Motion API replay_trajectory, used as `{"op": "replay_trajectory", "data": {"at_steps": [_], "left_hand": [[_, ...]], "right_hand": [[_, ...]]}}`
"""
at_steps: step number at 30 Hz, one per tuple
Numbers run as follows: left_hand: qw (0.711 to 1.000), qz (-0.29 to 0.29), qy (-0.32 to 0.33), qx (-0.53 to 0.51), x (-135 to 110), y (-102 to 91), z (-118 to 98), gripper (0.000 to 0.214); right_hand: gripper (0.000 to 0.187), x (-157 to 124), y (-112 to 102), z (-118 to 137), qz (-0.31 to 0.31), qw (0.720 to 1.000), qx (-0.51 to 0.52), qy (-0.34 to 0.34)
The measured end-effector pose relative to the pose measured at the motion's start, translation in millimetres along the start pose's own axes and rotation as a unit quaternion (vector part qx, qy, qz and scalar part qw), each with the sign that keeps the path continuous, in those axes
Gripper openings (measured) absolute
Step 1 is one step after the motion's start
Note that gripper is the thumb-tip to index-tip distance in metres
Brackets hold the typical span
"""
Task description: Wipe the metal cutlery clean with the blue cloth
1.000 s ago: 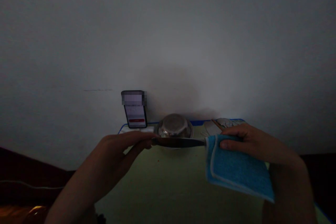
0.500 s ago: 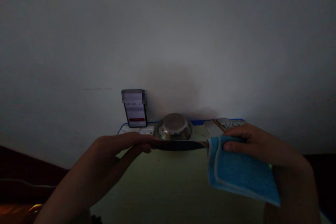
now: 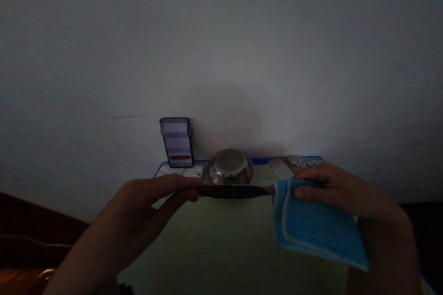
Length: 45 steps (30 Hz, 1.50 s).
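Observation:
My left hand (image 3: 162,203) pinches the left end of a thin dark blade-like thing (image 3: 235,191), seen nearly edge-on and held level above the table. Its top edge looks straight and its lower edge curves slightly; the dim light hides its exact kind. At its right end a folded blue cloth (image 3: 321,226) with pale edging wraps over it. My right hand (image 3: 332,189) grips that cloth, thumb on top, and the cloth's lower part hangs down. Whatever lies inside the fold is hidden.
Behind the hands, a shiny metal bowl (image 3: 231,166) stands upside down on the pale green table (image 3: 221,244). A phone (image 3: 178,147) leans against the wall (image 3: 221,46) to its left. Flat printed items (image 3: 304,162) lie at the back right. A pale cable (image 3: 34,240) runs at far left.
Both hands, the blade-like thing and the cloth stay almost in place, with only a very slight shift to the left.

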<state>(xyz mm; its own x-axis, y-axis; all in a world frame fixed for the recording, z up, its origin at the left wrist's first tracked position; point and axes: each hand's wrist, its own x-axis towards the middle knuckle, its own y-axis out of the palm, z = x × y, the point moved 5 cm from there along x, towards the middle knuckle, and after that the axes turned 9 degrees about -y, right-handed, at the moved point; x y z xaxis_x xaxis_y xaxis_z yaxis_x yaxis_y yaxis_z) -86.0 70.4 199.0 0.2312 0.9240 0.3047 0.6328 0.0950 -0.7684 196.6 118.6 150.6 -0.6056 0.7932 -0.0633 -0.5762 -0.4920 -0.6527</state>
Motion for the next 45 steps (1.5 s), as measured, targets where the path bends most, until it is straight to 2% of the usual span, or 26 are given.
{"op": "replay_trajectory", "data": {"at_steps": [7,18,24,35,40,45], "left_hand": [[1.000,0.005,-0.007,0.009,-2.3,0.8,4.1,0.016],[1.000,0.010,-0.015,0.007,-2.4,0.3,5.0,0.016],[1.000,0.007,-0.020,0.014,-3.5,-0.7,5.9,0.016],[1.000,-0.001,-0.029,0.004,-4.1,-1.3,6.9,0.016],[0.999,0.024,-0.037,0.005,-4.5,-0.1,6.2,0.017],[0.999,0.023,-0.037,0.009,-2.9,1.8,7.2,0.016]], "right_hand": [[0.031,0.2,0.1,0.5,-0.010,1.000,0.003,0.008],[0.031,1.1,2.8,6.4,0.017,1.000,0.011,-0.003],[0.031,0.2,1.3,4.8,0.000,1.000,0.005,-0.002],[0.031,1.6,0.9,8.6,0.006,1.000,0.001,-0.005],[0.031,1.7,0.8,8.7,0.004,1.000,-0.001,-0.010],[0.031,1.6,1.2,5.7,0.003,1.000,-0.001,-0.005]]}}
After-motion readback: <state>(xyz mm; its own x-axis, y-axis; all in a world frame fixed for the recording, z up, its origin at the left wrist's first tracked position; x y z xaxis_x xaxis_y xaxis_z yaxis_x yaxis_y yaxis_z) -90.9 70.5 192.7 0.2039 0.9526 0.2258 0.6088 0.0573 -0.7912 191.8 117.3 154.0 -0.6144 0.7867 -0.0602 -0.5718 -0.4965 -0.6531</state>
